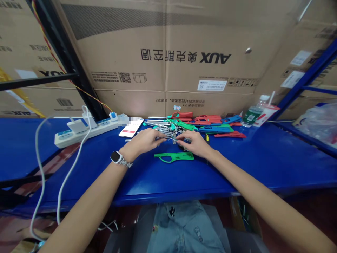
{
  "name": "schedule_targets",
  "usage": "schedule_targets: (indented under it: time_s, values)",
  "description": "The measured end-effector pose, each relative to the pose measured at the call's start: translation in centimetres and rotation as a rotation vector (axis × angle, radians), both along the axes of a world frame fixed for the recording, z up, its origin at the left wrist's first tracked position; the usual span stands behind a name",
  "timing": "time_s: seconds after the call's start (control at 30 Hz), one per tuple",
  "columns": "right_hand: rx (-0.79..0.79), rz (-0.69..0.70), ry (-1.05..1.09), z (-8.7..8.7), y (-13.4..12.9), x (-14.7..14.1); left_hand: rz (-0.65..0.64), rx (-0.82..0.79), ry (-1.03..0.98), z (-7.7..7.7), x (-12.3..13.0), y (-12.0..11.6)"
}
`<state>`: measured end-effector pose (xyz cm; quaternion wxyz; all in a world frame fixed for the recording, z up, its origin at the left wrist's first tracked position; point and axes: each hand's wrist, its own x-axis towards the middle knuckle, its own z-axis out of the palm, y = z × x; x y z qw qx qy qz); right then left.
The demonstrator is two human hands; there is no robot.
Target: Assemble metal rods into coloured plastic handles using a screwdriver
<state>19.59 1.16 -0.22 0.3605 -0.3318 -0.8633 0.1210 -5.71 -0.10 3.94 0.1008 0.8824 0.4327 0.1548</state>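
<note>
My left hand (pixel 147 141), with a watch on its wrist, is closed in a pinch on a thin pale wire (pixel 169 138). Opposite it, my right hand (pixel 195 142) pinches with its fingertips at a small clear plastic piece (pixel 174 137) held upright between the two hands. Exactly how the wire and the clear piece join is too small to tell. Just below the hands, a green lighter half-shell (pixel 181 156) lies flat on the blue table (pixel 158 179). Behind the fingers is a pile of metal lighter tubes (pixel 160 125), partly hidden by my left hand.
Red lighter shells (pixel 207 119) and blue lighter shells (pixel 214 129) are heaped behind my right hand. A phone (pixel 131 127) and a power strip (pixel 92 129) lie to the left. A bottle (pixel 251 114) and cup (pixel 265 115) stand right, before a large carton (pixel 168 35).
</note>
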Motion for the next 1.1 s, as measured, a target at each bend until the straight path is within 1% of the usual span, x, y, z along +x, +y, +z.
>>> schedule_targets:
  time_s: [0.07, 0.17, 0.3, 0.4, 0.57, 0.83, 0.9, 1.03, 1.1]
  values:
    - [0.004, 0.002, 0.036, -0.2, 0.2, -0.1, 0.005, -0.004, 0.001, -0.1, 0.0, 0.0]
    - [0.017, -0.008, 0.033, -0.3, 0.3, 0.0, 0.009, -0.007, -0.008, -0.2, -0.1, 0.0]
    - [0.054, 0.050, -0.046, 0.0, 0.2, 0.2, 0.008, -0.022, -0.010, -0.2, -0.2, 0.0]
    - [0.064, 0.053, -0.082, 0.0, 0.2, 0.2, 0.002, -0.007, 0.011, -0.2, -0.1, 0.0]
    - [0.009, 0.047, -0.059, -0.3, 0.4, 0.2, -0.023, 0.043, 0.045, 0.0, 0.2, -0.4]
    - [-0.031, 0.067, -0.022, -0.1, 0.2, -0.1, -0.031, 0.018, 0.041, 0.0, 0.7, -0.5]
    - [-0.065, 0.062, -0.008, 0.0, 0.1, -0.2, -0.057, 0.021, 0.029, -0.2, 0.7, -0.4]
    - [-0.183, 0.040, 0.060, 0.0, -0.2, -0.5, -0.100, 0.021, 0.010, -0.6, 0.8, -0.2]
    - [-0.186, 0.062, 0.050, 0.1, -0.3, -0.6, -0.111, 0.009, 0.012, -0.7, 0.9, -0.1]
